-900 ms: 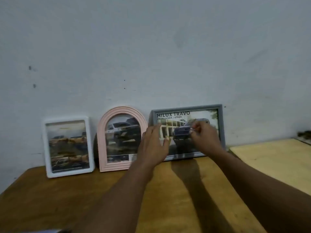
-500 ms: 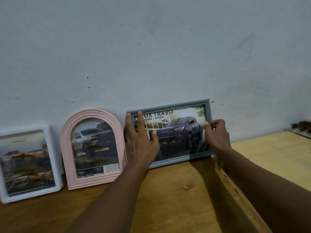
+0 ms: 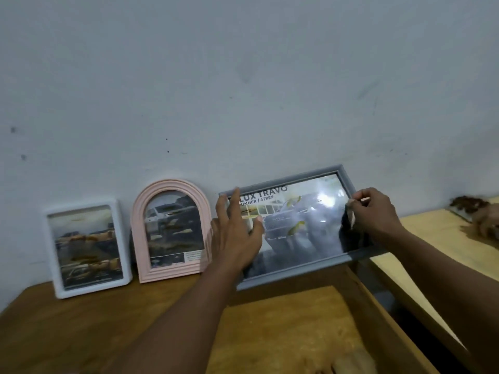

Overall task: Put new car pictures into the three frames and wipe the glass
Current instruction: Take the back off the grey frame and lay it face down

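Note:
Three frames with car pictures stand along the wall on a brown table: a white rectangular frame at the left, a pink arched frame beside it, and a grey landscape frame at the right. The grey frame sits askew with its right end higher, and glare covers its glass. My left hand lies over its left end with fingers straight and spread, thumb on the glass. My right hand pinches its right edge with curled fingers. Something small and pale shows at those fingertips, too blurred to name.
A lighter wooden table adjoins on the right, with a dark gap between the two tops. At the far right edge lie a blurred brown object and what looks like another hand. The grey wall rises directly behind the frames.
My right hand went from the middle of the grey frame's glass to its right edge. My left hand shifted onto the left end. The frame now sits more askew, with glare.

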